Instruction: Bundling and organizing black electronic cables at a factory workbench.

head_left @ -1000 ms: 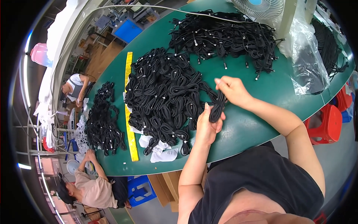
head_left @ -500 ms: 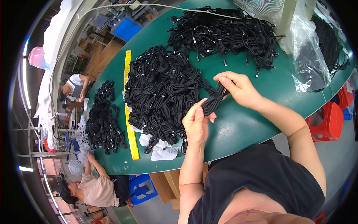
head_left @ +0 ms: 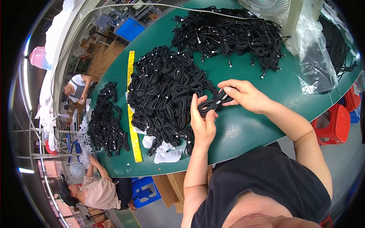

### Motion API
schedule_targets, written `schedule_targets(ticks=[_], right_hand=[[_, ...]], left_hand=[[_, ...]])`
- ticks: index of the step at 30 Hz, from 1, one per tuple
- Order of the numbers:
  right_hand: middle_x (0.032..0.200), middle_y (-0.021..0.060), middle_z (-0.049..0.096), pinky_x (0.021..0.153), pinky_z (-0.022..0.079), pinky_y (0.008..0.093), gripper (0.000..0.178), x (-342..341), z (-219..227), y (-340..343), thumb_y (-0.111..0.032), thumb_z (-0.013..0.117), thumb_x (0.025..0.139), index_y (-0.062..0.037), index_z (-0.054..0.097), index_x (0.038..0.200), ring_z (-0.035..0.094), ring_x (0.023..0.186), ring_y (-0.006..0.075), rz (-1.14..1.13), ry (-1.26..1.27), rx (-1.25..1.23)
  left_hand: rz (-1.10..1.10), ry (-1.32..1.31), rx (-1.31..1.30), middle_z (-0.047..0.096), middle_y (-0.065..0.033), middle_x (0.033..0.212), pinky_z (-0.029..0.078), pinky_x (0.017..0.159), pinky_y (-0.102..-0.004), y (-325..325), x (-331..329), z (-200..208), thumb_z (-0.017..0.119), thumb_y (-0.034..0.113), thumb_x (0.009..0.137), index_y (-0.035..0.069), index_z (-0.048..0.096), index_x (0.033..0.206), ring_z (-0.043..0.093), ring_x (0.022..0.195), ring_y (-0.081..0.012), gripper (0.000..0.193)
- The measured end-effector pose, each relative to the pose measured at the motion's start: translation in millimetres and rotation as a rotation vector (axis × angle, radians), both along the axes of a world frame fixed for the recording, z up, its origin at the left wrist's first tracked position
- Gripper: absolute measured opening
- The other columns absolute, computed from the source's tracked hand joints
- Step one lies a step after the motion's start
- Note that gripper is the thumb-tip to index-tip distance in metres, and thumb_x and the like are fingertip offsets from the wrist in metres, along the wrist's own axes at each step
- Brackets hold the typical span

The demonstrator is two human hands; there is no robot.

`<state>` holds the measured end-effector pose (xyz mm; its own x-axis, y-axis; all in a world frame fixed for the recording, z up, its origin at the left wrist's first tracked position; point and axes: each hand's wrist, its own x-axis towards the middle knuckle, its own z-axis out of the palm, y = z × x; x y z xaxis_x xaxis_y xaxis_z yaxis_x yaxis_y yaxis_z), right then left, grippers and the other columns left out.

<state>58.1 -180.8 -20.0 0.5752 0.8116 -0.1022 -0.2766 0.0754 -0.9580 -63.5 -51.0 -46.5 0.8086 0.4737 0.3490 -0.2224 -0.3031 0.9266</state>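
Observation:
Between my two hands is a coiled black cable [head_left: 207, 108], bound at its middle, with silvery connector ends showing on top. My left hand [head_left: 202, 127] cradles the loops at one end, thumb on the near side and fingers behind. The other end is pinched by my right hand [head_left: 247, 95], its thumb over the cable near the connectors. Just left of the held cable lies a big heap of similar coiled black cables [head_left: 163, 93] on the green table [head_left: 243, 131]. My hands hover over that heap's right edge.
A pile of looser black cables [head_left: 228, 34] lies at the far side, near a plastic bag [head_left: 315, 60] and a fan [head_left: 268, 5]. Yellow tape [head_left: 133, 133] separates a smaller cable heap [head_left: 106, 125]. White packets [head_left: 167, 155] lie nearby. Two people work at left; red stools [head_left: 334, 123] stand right.
The held cable has turned, so its connector ends now face up. My right hand has dropped slightly toward me; my left has shifted a little right, its fingers more extended.

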Motion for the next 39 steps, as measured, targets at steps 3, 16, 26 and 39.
schedule_targets(ticks=[3,16,26,39], right_hand=[[0.097,0.0092,0.053,0.081,0.052,0.0309,0.032,-4,-1,4,-0.017,0.040,0.094,0.0042,0.044,0.118,0.056,0.093,0.0154,-0.026,0.020,-0.006],[0.090,0.0068,0.058,0.063,0.050,0.0235,0.035,16,12,-9,-0.018,0.053,0.089,-0.0001,0.049,0.119,0.059,0.073,0.0123,0.010,0.019,0.138],[0.091,0.0028,0.055,0.063,0.044,0.0208,0.031,18,4,-18,-0.014,0.063,0.082,-0.0005,0.058,0.110,0.054,0.073,0.0096,0.181,0.116,0.428],[0.078,0.0008,0.057,0.060,0.044,0.0202,0.024,33,-16,-9,-0.015,0.060,0.084,0.0002,0.061,0.102,0.052,0.065,0.0085,0.047,-0.095,0.028]], left_hand=[[0.009,0.010,0.138,0.054,-0.0155,0.102,0.046,0.058,-0.0261,3,-1,-13,0.051,0.020,0.089,-0.006,0.032,0.124,0.056,0.067,-0.0159,0.048],[-0.196,-0.105,-0.637,0.056,-0.0082,0.092,0.046,0.058,-0.0255,14,-1,-7,0.048,0.011,0.091,-0.002,0.050,0.115,0.059,0.072,-0.0156,0.028],[-0.389,-0.186,-0.797,0.057,-0.0130,0.099,0.047,0.067,-0.0306,13,-6,-9,0.055,0.012,0.086,-0.003,0.045,0.119,0.059,0.080,-0.0207,0.037],[-0.281,0.028,-0.770,0.061,-0.0153,0.096,0.051,0.059,-0.0292,16,-13,-15,0.053,0.012,0.088,-0.006,0.052,0.111,0.063,0.073,-0.0230,0.030]])
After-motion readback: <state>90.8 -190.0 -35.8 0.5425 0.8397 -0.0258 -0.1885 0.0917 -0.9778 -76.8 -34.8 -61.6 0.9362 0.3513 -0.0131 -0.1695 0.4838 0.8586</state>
